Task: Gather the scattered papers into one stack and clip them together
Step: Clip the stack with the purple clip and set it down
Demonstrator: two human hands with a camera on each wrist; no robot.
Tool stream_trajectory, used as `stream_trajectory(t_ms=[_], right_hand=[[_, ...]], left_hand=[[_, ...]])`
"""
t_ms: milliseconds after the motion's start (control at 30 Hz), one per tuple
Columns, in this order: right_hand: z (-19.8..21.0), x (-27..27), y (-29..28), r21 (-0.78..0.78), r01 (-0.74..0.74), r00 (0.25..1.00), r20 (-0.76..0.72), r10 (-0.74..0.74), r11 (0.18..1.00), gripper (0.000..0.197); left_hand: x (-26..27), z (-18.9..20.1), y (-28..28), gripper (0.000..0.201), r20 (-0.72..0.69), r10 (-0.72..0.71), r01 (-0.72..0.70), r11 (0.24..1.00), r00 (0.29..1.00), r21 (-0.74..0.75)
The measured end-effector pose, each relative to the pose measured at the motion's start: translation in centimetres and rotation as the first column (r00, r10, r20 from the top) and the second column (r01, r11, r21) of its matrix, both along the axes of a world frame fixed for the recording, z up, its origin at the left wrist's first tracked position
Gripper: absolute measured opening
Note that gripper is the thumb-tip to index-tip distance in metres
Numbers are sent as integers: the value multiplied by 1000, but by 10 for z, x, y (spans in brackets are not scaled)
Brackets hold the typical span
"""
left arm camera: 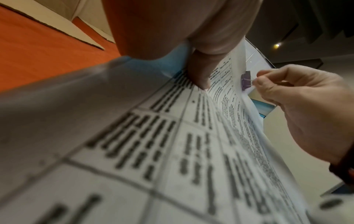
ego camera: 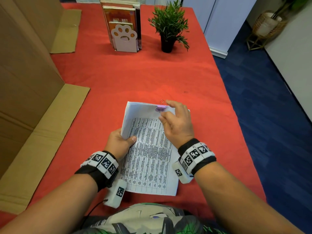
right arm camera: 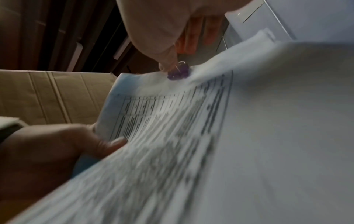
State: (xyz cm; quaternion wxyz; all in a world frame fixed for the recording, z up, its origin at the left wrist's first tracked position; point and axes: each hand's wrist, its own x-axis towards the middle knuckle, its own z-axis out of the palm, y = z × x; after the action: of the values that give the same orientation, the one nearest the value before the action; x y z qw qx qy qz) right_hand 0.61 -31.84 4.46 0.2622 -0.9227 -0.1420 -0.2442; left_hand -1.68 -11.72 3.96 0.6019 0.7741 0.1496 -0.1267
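Now: clip seated on far edge of stack, handle being worked.

From left to right: the left hand (ego camera: 119, 142) is curled round the stack's left edge, thumb pressed on the top sheet, so the papers (ego camera: 148, 156) are held as 1 bundle, lifted at the far end above the red tablecloth (ego camera: 118, 78). The stack's long axis is judged to run away from the person, leaning slightly left at the far end, printed table facing up. A purple binder clip (ego camera: 160, 108) is seen biting the far short edge, right of centre, 1 wire loop standing up beyond it. The right hand (ego camera: 177, 122) has its fingertips pinched on a wire handle, as the left wrist view shows. For a good finish, the edge should be kept squared while the handle is folded flat; the left grip should not be loosened until the clip is fully seated.
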Motion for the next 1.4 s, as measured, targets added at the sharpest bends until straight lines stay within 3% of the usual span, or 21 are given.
stream_trajectory(t_ms=[67, 200, 300, 400, 467, 533, 600, 667, 700, 800, 900, 967, 1067, 1167, 1267, 1333, 1400], right_hand=[[-3, -9, 1, -100, 21, 1000, 16, -19, 995, 7], [8, -10, 1, -43, 86, 995, 51, -84, 995, 15], [23, -3, 1, -26, 28, 996, -83, -30, 999, 43], [26, 2, 0, -38, -35, 978, -206, 26, 999, 52], [23, 2, -1, -101, 9, 981, -194, -29, 995, 54], [22, 1, 0, -118, 169, 966, -176, -189, 978, 65], [18, -2, 3, 64, 269, 922, -307, -238, 961, 75], [12, -6, 4, 374, 273, 846, -532, -36, 886, 77], [8, -9, 3, 456, 274, 804, -592, 59, 847, 74], [0, -19, -3, 452, 299, 754, -652, 82, 840, 45], [-3, -29, -4, 619, 372, 675, -692, 257, 691, 19], [-4, -30, -4, 669, 402, 665, -683, 303, 625, 16], [-10, -18, -9, 637, 506, 690, -703, 169, 582, 22], [-17, -12, -20, 658, 612, 686, -717, 119, 439, 22], [-29, -13, -36, 656, 698, 670, -740, 62, 286, 15], [-41, -14, -49, 636, 746, 647, -762, 10, 198, 16], [-52, -15, -60, 612, 783, 618, -785, -39, 107, 23]], left_hand=[[1, 0, 2, 20, 1, 9, -9, 1000, 1000, -10], [0, 0, 3, 18, 4, 4, -4, 1000, 1000, 12], [-3, 3, 1, 16, 28, -12, 12, 1000, 1000, 15], [-5, 3, -1, 14, 41, -36, 35, 999, 999, 13], [-2, 2, 0, 11, 32, -5, 5, 1000, 999, 12], [3, 4, 4, 10, 40, 42, -42, 999, 998, -2], [12, 8, 7, 22, 36, 129, -128, 991, 991, -46], [25, 8, 14, 22, 29, 250, -246, 964, 968, -105], [32, 7, 19, 19, 14, 306, -302, 944, 952, -135], [51, 2, 34, 30, -42, 434, -433, 878, 900, -204], [65, -1, 42, 41, -92, 508, -516, 833, 856, -202], [69, 0, 39, 40, -122, 482, -497, 845, 868, -196], [63, 4, 22, 41, -77, 289, -297, 883, 954, -363], [54, 9, 5, 42, 41, 143, -111, 892, 989, -437], [52, 6, -7, 39, 1, 43, -38, 873, 999, -487], [52, -6, -10, 51, -47, 1, -21, 914, 999, -405], [50, -22, -7, 70, -34, -19, 15, 991, 999, -129]])
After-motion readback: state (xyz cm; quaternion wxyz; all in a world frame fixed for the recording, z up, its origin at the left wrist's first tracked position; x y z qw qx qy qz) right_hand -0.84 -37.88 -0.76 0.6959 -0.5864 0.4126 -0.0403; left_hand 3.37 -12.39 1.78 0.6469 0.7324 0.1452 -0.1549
